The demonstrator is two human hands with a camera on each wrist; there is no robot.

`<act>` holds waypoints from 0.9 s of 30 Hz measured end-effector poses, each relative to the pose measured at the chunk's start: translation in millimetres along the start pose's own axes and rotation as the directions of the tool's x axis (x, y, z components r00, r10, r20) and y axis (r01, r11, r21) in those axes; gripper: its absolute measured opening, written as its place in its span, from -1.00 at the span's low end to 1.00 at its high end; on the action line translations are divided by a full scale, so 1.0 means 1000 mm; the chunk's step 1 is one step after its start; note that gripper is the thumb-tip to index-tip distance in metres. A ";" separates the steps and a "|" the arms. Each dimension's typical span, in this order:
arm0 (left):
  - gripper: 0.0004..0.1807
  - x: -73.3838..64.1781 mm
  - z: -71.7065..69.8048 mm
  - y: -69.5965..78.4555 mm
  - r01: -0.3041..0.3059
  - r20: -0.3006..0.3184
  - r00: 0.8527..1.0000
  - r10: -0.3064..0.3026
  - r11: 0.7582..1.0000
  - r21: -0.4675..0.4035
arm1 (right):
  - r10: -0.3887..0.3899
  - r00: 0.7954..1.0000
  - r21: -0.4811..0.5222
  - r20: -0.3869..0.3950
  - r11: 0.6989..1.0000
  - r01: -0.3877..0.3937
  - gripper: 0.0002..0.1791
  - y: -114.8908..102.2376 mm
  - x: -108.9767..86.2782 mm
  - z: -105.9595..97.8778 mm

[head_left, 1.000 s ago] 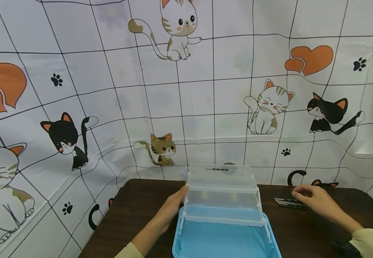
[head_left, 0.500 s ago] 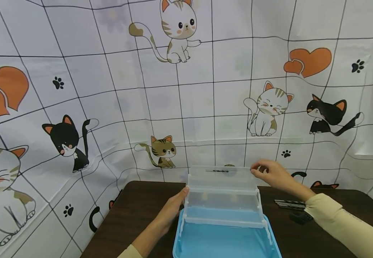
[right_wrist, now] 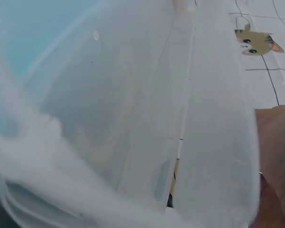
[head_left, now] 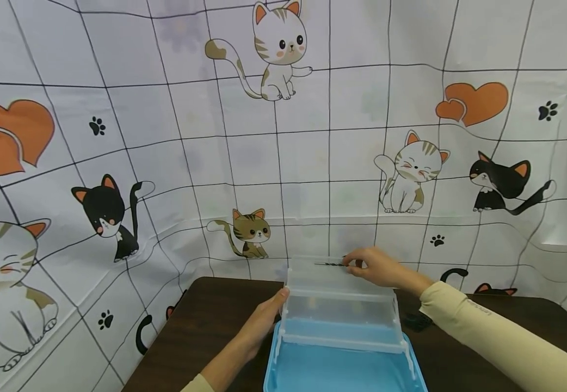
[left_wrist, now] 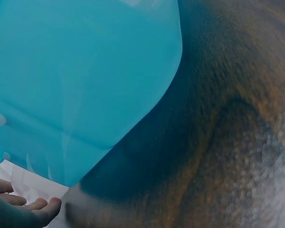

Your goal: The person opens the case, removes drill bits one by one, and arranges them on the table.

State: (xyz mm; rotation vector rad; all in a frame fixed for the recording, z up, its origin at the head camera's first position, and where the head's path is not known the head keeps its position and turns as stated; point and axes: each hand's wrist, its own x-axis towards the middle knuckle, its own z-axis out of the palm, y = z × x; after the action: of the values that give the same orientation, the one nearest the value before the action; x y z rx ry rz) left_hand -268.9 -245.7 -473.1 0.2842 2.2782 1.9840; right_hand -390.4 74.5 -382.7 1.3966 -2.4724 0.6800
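A light blue storage box (head_left: 342, 367) stands open on the table, its clear fold-out trays raised at the back. Along the left side of the translucent upper tray (head_left: 308, 280), my left hand (head_left: 261, 324) grips the edge, thumb in front. In the left wrist view its fingers and thumb curve beside the clear plastic, under the blue box wall (left_wrist: 76, 85). Over the top tray, my right hand (head_left: 376, 267) pinches the right end of a thin dark drill bit (head_left: 330, 264). In the right wrist view the fingers show only partly, past the cloudy tray wall (right_wrist: 213, 142).
The box sits on a dark brown wooden table (head_left: 200, 321). Close behind it hangs a white cloth (head_left: 308, 163) with cats and grid lines. A dark device (head_left: 417, 321) sits under the right wrist. My right sleeve (head_left: 484, 332) crosses the table's right side.
My right hand has moved left from above several drill bits on the table to the bit in the top tray. My sleeve now covers those bits. The left hand has stayed put.
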 end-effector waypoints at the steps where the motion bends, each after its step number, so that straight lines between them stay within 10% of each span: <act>1: -0.10 0.000 0.000 0.000 -0.001 0.003 1.000 0.001 1.000 -0.001 | 0.000 1.000 -0.004 0.006 1.000 0.000 -0.80 0.000 0.001 0.001; 27: -0.08 0.000 0.001 0.001 -0.001 -0.010 1.000 0.001 1.000 0.016 | 0.051 0.998 -0.017 0.029 0.999 -0.051 -0.85 -0.016 0.014 0.001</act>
State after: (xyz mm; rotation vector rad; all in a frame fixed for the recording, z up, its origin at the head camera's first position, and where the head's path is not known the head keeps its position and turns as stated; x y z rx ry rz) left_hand -268.2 -244.4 -472.3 0.2770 2.3013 1.9735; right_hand -384.0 57.0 -373.4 1.3513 -2.5386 0.6529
